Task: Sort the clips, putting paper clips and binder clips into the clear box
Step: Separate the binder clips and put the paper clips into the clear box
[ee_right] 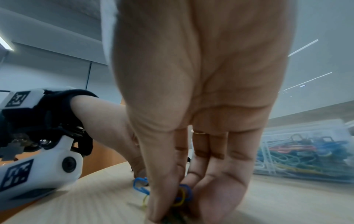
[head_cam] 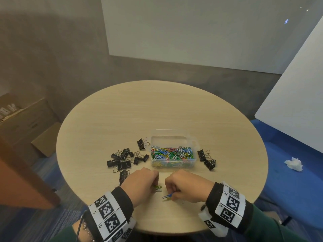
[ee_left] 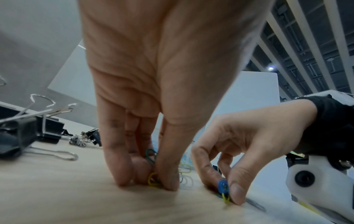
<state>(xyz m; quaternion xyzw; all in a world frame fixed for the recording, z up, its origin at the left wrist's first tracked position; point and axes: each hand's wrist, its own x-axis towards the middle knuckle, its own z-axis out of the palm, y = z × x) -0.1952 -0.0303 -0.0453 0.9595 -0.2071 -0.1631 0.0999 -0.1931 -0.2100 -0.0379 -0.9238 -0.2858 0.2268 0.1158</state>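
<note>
Paper clips (head_cam: 167, 196) are pinched off the table (head_cam: 108, 123) by both the left hand (head_cam: 139, 184) and right hand (head_cam: 187, 185), just near-side of the clear box (head_cam: 173, 157). That box looks full of paper clips; the black binder clips (head_cam: 125, 159) on both sides of it remain unsorted.

Round table (head_cam: 108, 119) bearing a clear box (head_cam: 192, 145) filled with coloured paper clips. Black binder clips (head_cam: 125, 158) lie at both sides of it. The left hand (head_cam: 139, 184) and right hand (head_cam: 187, 185) each pinch paper clips (head_cam: 167, 196) near the front edge.
</note>
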